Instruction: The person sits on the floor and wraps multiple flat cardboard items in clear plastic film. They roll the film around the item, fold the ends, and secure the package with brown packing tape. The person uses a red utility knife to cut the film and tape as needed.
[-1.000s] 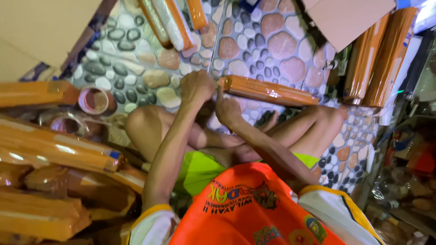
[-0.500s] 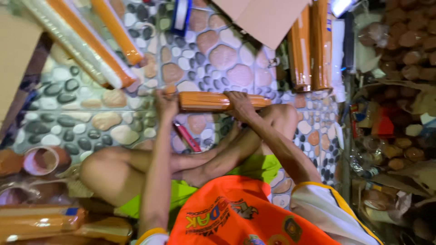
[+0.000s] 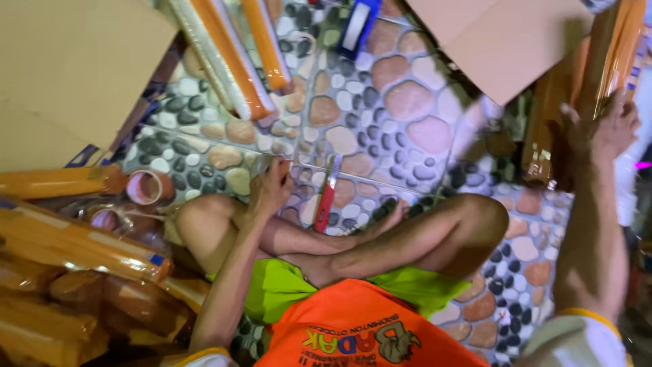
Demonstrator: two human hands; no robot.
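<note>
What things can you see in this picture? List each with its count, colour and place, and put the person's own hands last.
Cardboard sheets: two, brown, upper left and upper right.
Wrapped long packs: several, orange, upper left on the floor.
Stacked packs: several, orange, lower left.
Upright packs: a few, orange, right edge.
Tape roll: one, brownish, left of the knee.
Tape dispenser: one, blue, top centre.
Cutter: one, red, on the floor by the shin.
Pebble-pattern floor: one, grey and pink.
Left hand: resting on the floor beside the cutter.
Right hand: gripping the upright packs.
</note>
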